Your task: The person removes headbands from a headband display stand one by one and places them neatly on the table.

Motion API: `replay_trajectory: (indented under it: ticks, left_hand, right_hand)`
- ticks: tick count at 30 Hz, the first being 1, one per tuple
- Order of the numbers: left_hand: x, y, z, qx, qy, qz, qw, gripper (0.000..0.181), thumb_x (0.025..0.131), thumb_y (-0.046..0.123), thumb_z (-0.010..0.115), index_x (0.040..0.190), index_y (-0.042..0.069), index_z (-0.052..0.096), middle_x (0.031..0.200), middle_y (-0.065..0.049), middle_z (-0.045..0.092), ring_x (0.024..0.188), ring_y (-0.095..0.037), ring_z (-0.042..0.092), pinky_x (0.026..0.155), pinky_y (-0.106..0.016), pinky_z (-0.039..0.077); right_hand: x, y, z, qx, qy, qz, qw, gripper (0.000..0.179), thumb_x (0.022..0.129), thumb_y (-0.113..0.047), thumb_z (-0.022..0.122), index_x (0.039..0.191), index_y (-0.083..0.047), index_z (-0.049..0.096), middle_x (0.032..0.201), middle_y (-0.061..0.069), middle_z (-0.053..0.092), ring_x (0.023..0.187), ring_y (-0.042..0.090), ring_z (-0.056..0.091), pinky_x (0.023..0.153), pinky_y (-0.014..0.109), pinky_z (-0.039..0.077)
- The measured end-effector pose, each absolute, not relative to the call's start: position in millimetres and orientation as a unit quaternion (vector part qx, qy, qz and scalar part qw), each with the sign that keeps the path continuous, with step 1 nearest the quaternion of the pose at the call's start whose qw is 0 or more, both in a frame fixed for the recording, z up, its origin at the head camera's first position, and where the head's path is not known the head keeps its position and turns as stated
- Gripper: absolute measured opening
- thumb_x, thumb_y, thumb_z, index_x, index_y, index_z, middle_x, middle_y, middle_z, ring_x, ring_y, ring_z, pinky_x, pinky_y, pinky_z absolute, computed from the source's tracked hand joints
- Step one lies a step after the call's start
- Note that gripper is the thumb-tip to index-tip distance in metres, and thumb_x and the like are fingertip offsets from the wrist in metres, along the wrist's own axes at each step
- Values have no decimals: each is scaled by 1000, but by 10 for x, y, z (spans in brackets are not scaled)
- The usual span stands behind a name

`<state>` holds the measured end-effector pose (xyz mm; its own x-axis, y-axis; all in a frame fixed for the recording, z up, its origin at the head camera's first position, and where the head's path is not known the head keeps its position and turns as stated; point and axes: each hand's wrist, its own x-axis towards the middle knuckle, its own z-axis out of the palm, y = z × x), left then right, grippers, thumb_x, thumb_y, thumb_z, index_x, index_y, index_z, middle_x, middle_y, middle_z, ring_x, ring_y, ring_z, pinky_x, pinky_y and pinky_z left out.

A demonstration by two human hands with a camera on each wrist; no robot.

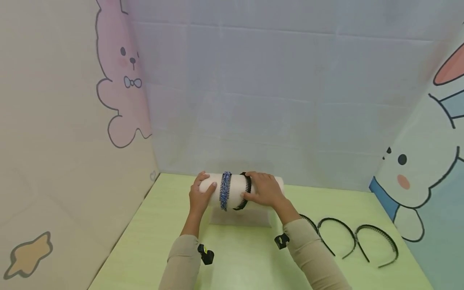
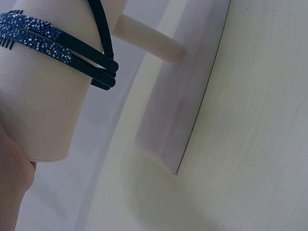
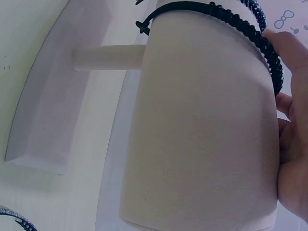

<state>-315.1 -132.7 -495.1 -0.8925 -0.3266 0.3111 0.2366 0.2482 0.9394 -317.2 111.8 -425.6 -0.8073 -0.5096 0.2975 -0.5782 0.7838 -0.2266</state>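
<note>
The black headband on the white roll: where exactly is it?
In the head view, the black headband curves around the white roll, just right of the blue glitter band, with the right hand touching it.

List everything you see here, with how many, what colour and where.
Table: 1, pale yellow-green, below the backdrop
Backdrop: 1, pale grey-lilac, behind the table
Cartoon animal: 1, pink, on the left panel
Left panel: 1, cream, left of the table
Star drawing: 1, tan, lower left
Cartoon rabbit: 1, mostly white, far right
Headband display stand: 1, off-white, on the table
Glittery headband: 1 or 2, unclear, blue, around the stand
Plain-coloured headband: 1, black, around the stand
Loose headbands: 3, black, table's right side, one partly hidden
Sleeves: 2, beige, forearms
Wrist cameras: 2, black, by the sleeves
Left hand: 1, bare, stand's left end
Right hand: 1, bare, on the stand, touching the black headband
</note>
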Motion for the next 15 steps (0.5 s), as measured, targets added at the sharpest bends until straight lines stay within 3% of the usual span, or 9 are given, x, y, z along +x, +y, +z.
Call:
replay_trajectory:
  ticks: [10, 15]
  left_hand:
    - [-3152, -1329, -4942, 30, -757, -609, 237, 34, 77, 32, 74, 107, 21, 63, 134, 10, 49, 117, -27, 46, 83, -48, 46]
    - [-3150, -1332, -4945, 30, -759, -607, 232, 36, 77, 32, 74, 108, 20, 62, 135, 11, 48, 118, -26, 46, 84, -48, 46]
  right_hand:
    - [-3182, 1130, -4196, 304, -941, 122, 80, 78, 79, -59, 60, 141, -18, 39, 134, 9, 49, 120, 33, 43, 96, 54, 31]
    - [-3167, 1183, -4254, 304, -942, 99, 103, 78, 79, -62, 58, 140, -17, 40, 132, 8, 50, 120, 31, 43, 96, 53, 31]
